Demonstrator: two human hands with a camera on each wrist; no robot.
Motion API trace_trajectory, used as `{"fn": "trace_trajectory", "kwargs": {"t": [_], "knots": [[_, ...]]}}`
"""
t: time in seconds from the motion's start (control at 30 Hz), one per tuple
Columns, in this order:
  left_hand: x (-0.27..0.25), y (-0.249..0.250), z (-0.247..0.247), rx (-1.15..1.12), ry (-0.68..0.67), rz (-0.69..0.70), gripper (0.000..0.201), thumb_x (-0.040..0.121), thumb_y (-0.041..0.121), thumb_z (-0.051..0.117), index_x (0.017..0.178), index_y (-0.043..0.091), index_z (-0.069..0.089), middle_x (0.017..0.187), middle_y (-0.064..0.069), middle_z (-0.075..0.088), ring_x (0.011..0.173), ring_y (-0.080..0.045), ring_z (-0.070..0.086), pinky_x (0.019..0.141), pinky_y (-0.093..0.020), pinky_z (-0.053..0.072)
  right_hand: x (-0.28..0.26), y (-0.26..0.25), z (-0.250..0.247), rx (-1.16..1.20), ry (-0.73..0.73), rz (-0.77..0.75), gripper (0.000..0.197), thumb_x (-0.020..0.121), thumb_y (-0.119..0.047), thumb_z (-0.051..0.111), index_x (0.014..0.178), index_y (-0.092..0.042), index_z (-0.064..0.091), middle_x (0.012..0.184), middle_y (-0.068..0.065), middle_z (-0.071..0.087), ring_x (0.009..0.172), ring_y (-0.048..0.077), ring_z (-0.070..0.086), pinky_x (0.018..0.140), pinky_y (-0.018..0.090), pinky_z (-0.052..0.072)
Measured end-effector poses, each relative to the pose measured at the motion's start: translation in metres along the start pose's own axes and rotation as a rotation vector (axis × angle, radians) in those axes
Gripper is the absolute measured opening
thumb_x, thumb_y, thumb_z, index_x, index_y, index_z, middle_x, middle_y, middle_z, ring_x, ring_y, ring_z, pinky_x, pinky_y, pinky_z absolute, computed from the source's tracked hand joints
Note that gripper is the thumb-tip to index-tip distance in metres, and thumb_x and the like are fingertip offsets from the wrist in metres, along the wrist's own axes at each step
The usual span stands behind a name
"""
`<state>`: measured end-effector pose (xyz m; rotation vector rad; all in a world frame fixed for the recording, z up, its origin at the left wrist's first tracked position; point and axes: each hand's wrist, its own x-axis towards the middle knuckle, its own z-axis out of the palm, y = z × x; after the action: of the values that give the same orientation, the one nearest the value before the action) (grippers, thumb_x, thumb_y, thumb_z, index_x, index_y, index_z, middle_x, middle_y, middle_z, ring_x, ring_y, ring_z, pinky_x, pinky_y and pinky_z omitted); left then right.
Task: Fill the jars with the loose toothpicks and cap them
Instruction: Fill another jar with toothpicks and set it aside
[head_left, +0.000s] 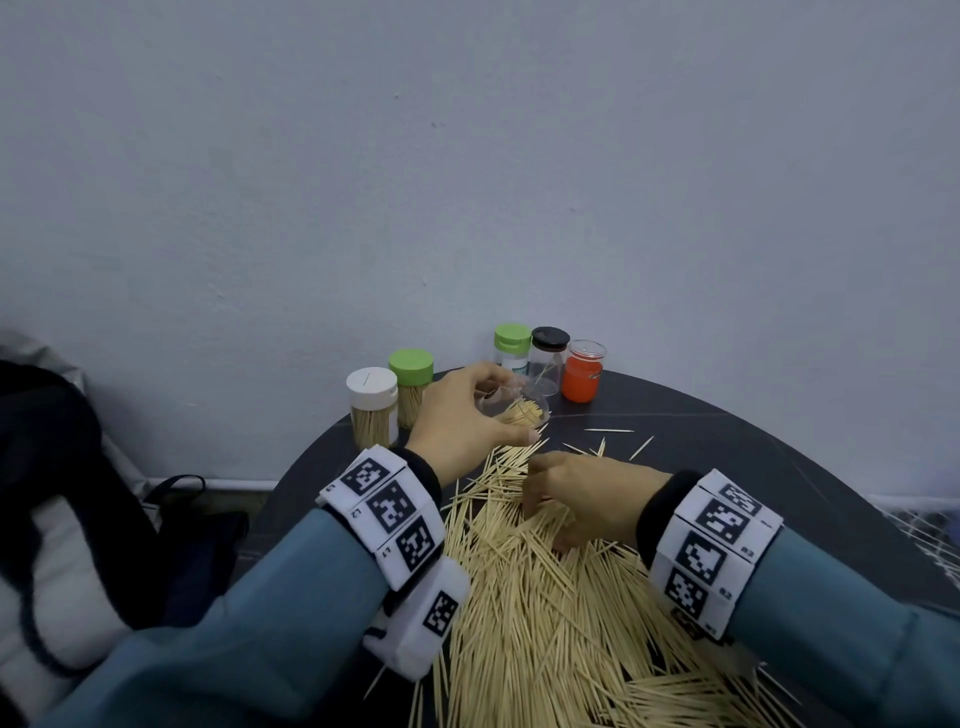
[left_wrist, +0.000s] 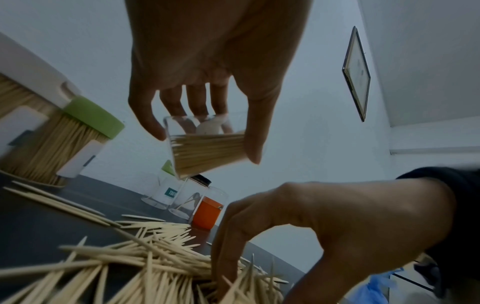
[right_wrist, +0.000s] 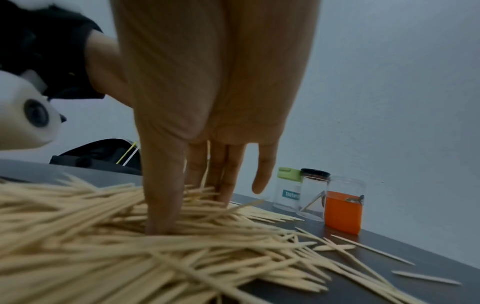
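My left hand grips a clear, uncapped jar, tilted and partly filled with toothpicks, just above the table's far side. In the left wrist view the jar sits between the thumb and the fingers of that hand. My right hand reaches down into the big pile of loose toothpicks. Its thumb and fingers dig into the pile and pinch a few sticks between them. The fingertips are buried among the sticks.
At the back left of the round dark table stand two full capped jars, white-capped and green-capped. Against the wall stand a green flip-cap jar, a black-capped jar and an orange jar. Stray toothpicks lie nearby.
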<state>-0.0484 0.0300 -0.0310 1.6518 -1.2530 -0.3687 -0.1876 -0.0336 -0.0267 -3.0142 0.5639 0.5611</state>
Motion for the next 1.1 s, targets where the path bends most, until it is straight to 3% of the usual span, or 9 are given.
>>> {"fn": "trace_trajectory", "kwargs": {"t": [0.17,0.37,0.57,0.77,0.93,1.1], "knots": [[-0.001,0.002,0.0,0.0,-0.005,-0.012,0.054,0.06,0.022,0.088,0.11,0.022,0.066,0.109,0.004,0.066,0.105,-0.011,0.057,0.095,-0.029,0.044,-0.003,-0.001,0.0,-0.074,-0.008,-0.04,0.051,0.088,-0.022,0.062,0.135,-0.016,0.044,0.135,0.003,0.049,0.123,0.022,0.047,0.102,0.039,0.04],[-0.002,0.004,0.0,-0.003,-0.014,-0.02,0.055,0.061,0.021,0.087,0.112,0.022,0.065,0.111,0.003,0.065,0.106,-0.012,0.056,0.098,-0.03,0.044,-0.007,0.0,0.002,-0.061,-0.021,-0.035,0.043,0.088,-0.021,0.061,0.129,-0.018,0.047,0.125,0.006,0.056,0.112,0.025,0.054,0.094,0.043,0.046],[-0.003,0.005,-0.001,-0.015,-0.031,-0.02,0.051,0.063,0.02,0.086,0.108,0.025,0.065,0.107,0.005,0.063,0.105,-0.011,0.055,0.092,-0.025,0.042,-0.01,0.001,0.007,-0.039,-0.039,-0.036,0.045,0.091,-0.018,0.056,0.133,-0.016,0.039,0.131,0.007,0.051,0.117,0.025,0.052,0.096,0.04,0.045],[-0.004,0.005,0.0,-0.004,-0.047,-0.015,0.051,0.064,0.019,0.085,0.11,0.023,0.064,0.109,0.006,0.062,0.106,-0.01,0.054,0.089,-0.023,0.04,-0.013,-0.003,0.006,-0.077,-0.07,-0.046,0.049,0.091,-0.025,0.056,0.136,-0.017,0.038,0.132,0.006,0.044,0.119,0.024,0.047,0.098,0.041,0.043],[-0.003,0.003,0.001,0.005,-0.044,-0.011,0.052,0.064,0.02,0.086,0.111,0.02,0.065,0.11,0.005,0.063,0.104,-0.009,0.055,0.084,-0.02,0.038,-0.013,-0.009,0.009,-0.316,-0.003,-0.058,0.048,0.093,-0.033,0.05,0.138,-0.02,0.038,0.137,0.006,0.031,0.127,0.022,0.027,0.107,0.042,0.026],[-0.003,0.002,0.001,0.012,-0.035,0.002,0.051,0.063,0.021,0.086,0.109,0.02,0.066,0.107,0.006,0.064,0.103,-0.009,0.055,0.086,-0.021,0.04,-0.015,-0.005,0.01,-0.295,0.018,-0.068,0.042,0.098,-0.026,0.04,0.138,-0.014,0.036,0.137,0.004,0.039,0.13,0.019,0.031,0.115,0.041,0.014]]}}
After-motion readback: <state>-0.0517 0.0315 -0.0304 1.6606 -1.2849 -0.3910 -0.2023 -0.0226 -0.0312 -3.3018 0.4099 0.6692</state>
